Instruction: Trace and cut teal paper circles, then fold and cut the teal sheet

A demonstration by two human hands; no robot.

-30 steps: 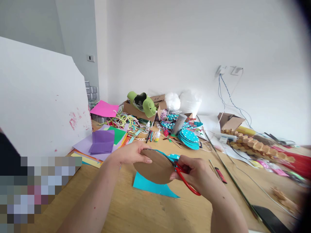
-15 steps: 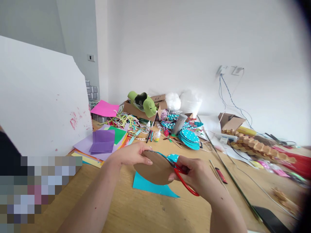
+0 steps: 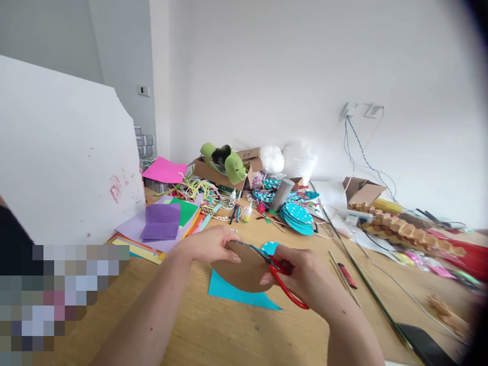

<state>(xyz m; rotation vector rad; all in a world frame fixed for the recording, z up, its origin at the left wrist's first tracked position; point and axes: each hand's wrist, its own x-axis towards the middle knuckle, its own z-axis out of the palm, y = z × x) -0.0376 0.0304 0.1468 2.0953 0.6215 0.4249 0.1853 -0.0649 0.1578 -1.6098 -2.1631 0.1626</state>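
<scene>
My left hand point(image 3: 215, 245) pinches the upper left rim of a round brown cardboard disc point(image 3: 244, 269), its thumb on the near face. My right hand point(image 3: 299, 267) is closed around red-handled scissors point(image 3: 287, 291), whose blades lie along the disc's upper right edge. Blue material shows in a thin strip behind that edge, and a piece of blue paper with white dots point(image 3: 270, 248) shows behind the scissors. Below the disc, a blue sheet point(image 3: 240, 295) with a curved edge lies on the table. How far the blades are apart is hard to make out.
Purple paper point(image 3: 162, 222) and other coloured sheets lie at the left, before a white board point(image 3: 68, 152). Blue dotted discs point(image 3: 297, 218) are stacked beyond my hands, near a grey cylinder point(image 3: 282, 195). A long stick point(image 3: 362, 274) and a black phone-like object point(image 3: 425, 345) lie at the right.
The scissors and my right hand have shifted slightly left along the disc's edge. The disc has tilted or dropped a little in my left hand's grip.
</scene>
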